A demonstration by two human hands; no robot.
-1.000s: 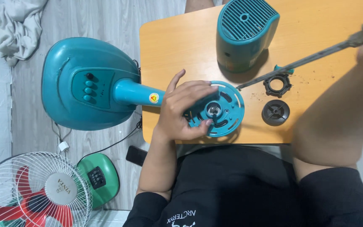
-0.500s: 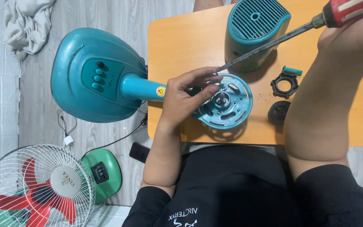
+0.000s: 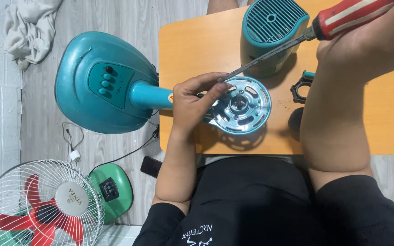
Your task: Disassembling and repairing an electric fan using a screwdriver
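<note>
Motor plate (image 3: 242,105), a round teal disc with slots and a centre shaft, lies near the front edge of the orange table (image 3: 197,45), joined at its left to the neck of the teal fan base (image 3: 101,84), which hangs off the table's left side. Left hand (image 3: 192,102) rests on the plate's left rim, thumb and fingers pressed together around the tip of the screwdriver (image 3: 297,38). Just right of the plate a black ring nut (image 3: 298,89) lies on the table. Farther back stands a teal motor cover (image 3: 270,27) with a slatted top. Right hand (image 3: 370,36) at far right is closed around the screwdriver's red handle. On the floor at near left sits a white-caged fan (image 3: 42,205) with red blades
</note>
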